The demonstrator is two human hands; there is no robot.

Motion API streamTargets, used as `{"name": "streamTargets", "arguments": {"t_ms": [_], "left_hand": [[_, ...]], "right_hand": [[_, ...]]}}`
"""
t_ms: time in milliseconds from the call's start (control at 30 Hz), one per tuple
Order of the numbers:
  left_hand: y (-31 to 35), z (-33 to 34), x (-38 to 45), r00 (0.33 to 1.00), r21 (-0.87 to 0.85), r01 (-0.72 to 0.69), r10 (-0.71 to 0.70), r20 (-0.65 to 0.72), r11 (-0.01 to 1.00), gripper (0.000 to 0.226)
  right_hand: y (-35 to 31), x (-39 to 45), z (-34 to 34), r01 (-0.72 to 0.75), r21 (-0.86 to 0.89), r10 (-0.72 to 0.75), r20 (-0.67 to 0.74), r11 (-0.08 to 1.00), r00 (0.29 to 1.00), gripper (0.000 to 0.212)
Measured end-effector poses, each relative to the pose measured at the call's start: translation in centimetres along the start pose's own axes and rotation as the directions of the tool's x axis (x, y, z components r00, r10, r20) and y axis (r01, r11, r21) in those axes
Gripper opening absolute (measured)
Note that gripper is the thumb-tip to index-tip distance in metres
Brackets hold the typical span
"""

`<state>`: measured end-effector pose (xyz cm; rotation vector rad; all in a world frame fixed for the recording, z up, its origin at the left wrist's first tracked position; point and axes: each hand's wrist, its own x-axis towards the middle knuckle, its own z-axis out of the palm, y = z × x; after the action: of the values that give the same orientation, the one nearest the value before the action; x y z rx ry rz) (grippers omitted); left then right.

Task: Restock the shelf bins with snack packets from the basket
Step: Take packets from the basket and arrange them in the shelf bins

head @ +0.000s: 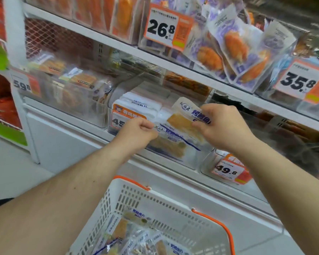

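Currently my left hand [136,131] and right hand [219,124] both pinch packets [180,124] above the bin [188,159]. Light, floppy, slick film; edge grips seem safest.

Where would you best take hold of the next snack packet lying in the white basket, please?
Probably by a flat sealed edge of the topmost snack packet, coming straight down from above with a thumb-and-finger grip. The basket is open at the top, its orange handles are folded aside, and the packets lie loosely, overlapping.
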<state>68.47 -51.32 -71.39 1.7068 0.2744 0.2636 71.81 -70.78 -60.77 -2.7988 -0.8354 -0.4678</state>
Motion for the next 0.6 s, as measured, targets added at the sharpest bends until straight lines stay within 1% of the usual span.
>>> {"name": "streamTargets", "arguments": {"t_ms": [67,200,233,333,367,433,500,600], "left_hand": [[0.1,-0.4,0.3,0.999,-0.033,0.021,-0.022,-0.035,0.999,0.014],[0.6,-0.6,0.1,0.999,-0.033,0.034,-0.035,-0.029,0.999,0.016],[0.6,-0.6,0.0,0.999,-0.026,0.031,-0.032,-0.029,0.999,0.017],[0.7,-0.7,-0.3,0.999,-0.018,0.032,-0.032,-0.022,0.999,0.017],[0.7,-0.7,-0.3,0.999,-0.014,0.035,-0.035,-0.019,0.999,0.017],[0.7,-0.7,-0.3,0.999,-0.003,0.037,-0.037,-0.012,0.999,0.017],[0.8,-0.6,-0.4,0.999,0.009,0.039,-0.039,-0.002,0.999,0.018],[0.8,-0.4,-0.4,0.999,0.022,0.046,-0.046,0.015,0.999,0.019]], "right_hand": [[-0.1,1.0,0.0,0.037,-0.045,-0.037,0.002,0.998,0.999,0.037],[-0.1,2.3,1.2,0.070,-0.132,-0.069,0.011,0.989,0.998,0.039],[-0.2,2.5,1.5,0.074,-0.154,-0.073,0.014,0.985,0.997,0.036],[-0.1,2.9,2.3,0.087,-0.191,-0.080,0.043,0.978,0.996,0.015],[-0.1,3.1,2.6,0.096,-0.194,-0.086,0.057,0.976,0.995,0.012],[0.2,3.4,3.6,0.109,-0.192,-0.091,0.101,0.975,0.991,0.018],[0.4,3.6,4.6,0.085,-0.186,-0.057,0.154,0.979,0.986,0.026],[0.5,3.9,5.6,0.035,-0.154,-0.009,0.170,0.987,0.985,0.018]]}}
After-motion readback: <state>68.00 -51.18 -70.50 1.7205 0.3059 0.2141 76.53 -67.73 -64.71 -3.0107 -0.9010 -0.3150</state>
